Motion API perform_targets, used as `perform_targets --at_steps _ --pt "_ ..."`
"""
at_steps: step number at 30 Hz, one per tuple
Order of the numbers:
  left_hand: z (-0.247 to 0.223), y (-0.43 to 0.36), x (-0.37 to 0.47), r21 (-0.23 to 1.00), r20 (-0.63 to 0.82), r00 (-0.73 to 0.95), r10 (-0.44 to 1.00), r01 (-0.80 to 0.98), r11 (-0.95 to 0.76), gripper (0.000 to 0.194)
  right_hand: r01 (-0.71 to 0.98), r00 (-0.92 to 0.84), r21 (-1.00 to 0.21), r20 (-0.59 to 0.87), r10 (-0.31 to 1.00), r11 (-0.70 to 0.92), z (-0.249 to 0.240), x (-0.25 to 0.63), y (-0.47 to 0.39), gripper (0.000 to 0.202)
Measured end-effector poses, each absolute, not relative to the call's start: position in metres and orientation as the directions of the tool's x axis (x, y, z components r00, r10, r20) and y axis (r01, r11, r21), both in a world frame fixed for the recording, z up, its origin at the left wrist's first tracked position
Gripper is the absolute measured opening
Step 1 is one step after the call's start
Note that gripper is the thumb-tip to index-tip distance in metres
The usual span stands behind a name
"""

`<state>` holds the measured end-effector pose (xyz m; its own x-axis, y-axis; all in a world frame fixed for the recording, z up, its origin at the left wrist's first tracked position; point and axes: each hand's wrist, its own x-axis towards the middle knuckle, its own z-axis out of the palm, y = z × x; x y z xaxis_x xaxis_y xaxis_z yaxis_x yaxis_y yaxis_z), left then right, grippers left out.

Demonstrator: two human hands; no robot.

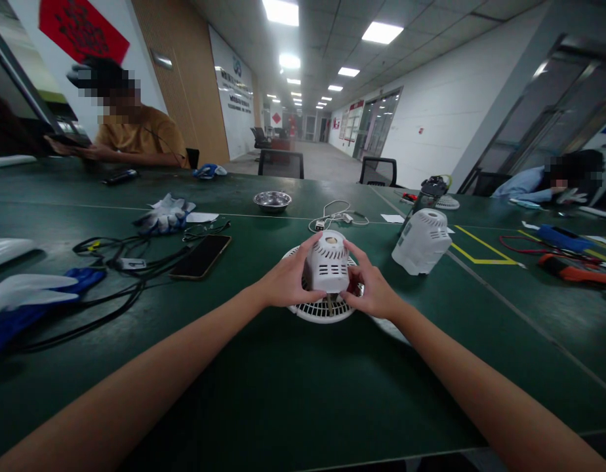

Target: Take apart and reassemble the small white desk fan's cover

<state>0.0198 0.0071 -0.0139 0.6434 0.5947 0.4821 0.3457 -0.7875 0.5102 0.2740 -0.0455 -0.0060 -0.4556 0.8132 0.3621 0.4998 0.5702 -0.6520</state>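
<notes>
Between my two hands is a white plastic motor housing (328, 262) with slotted vents and a round hole on top. My left hand (289, 278) grips its left side, thumb low at the front edge. My right hand (374, 285) closes on the right side, its thumb also at the lower edge. Beneath the housing lies a round white fan grille (317, 316) flat on the table. Some metal parts show between housing and grille, mostly hidden by my fingers. To the right stands a second white plastic housing (422, 242), apart from my hands.
On the green table (263, 393) sit a metal bowl (272, 201), a white cable (340, 216), a phone (202, 257), black cables (136, 275) and work gloves (165, 214). Right are a dark bottle-like object (428, 193) and an orange tool (576, 270). Two people sit across.
</notes>
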Motion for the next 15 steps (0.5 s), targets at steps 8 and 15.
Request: perform_targets --at_steps 8,15 --pt "-0.0121 0.0055 0.0186 0.504 0.507 0.629 0.589 0.338 -0.795 0.112 0.487 -0.459 -0.688 0.322 0.828 0.538 -0.0016 0.2719 -0.0446 0.098" --pt "-0.0083 0.0023 0.0182 0.521 0.489 0.629 0.604 0.344 -0.781 0.104 0.491 -0.455 -0.695 0.309 0.835 0.525 0.0046 0.2712 -0.0465 0.093"
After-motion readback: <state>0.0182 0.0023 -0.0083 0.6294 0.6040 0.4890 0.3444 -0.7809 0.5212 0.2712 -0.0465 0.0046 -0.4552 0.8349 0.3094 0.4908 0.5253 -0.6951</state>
